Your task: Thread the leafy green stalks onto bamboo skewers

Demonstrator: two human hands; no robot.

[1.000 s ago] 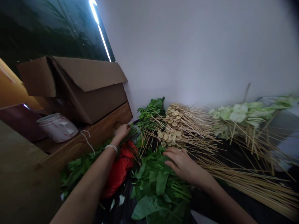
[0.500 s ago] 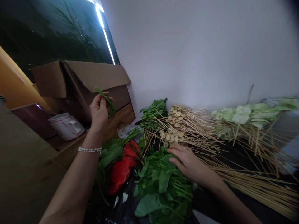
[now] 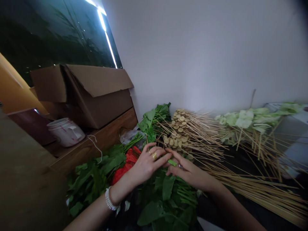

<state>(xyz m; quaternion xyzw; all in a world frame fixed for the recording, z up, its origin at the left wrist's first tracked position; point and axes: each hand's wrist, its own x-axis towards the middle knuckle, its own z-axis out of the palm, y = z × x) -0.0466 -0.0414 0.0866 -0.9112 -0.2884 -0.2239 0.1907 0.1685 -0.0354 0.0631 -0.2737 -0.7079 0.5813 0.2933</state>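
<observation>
"Which way does our green stem (image 3: 172, 163) point?"

"Its visible end points lower right, the long axis slanting down from the upper left."

"And our fingers?"

"Just below the frame's centre, our left hand (image 3: 145, 165) pinches it under bent fingers; the end shows between the thumb and index of our right hand (image 3: 191, 173). Whether those press it, we cannot tell."

"Our count?"

"One stem in hand, one cardboard box (image 3: 107, 107) upper left, one white mug (image 3: 66, 133) below it."

White mug (image 3: 66, 133) beside cardboard box (image 3: 107, 107)
</observation>
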